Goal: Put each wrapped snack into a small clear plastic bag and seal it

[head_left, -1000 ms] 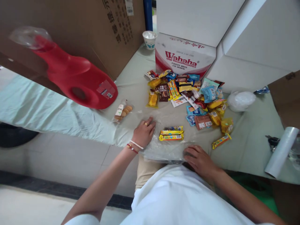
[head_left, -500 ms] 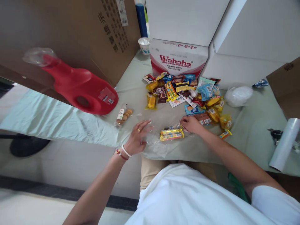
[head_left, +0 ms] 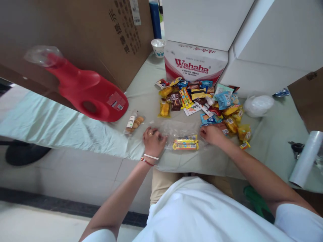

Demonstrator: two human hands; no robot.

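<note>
A sheet or bag of clear plastic film lies on the cloth in front of me; I cannot tell which it is. Several yellow-wrapped snack bars sit side by side on or in it. My left hand, fingers curled, pinches the film's left edge. At the opposite edge, my right hand is closed on the film, its knuckles close to a brown packet. A clear packet of round biscuits rests to the left of my left hand.
Behind the film is a heap of wrapped snacks, against a Wahaba-style water carton. A large red jug lies at the left by a cardboard box. A paper cup, bundled clear plastic and a film roll are also here.
My left hand has turned and closed on the film's left edge, where its fingers were spread before. The film is now spread wider behind the bars. My right hand keeps its grip.
</note>
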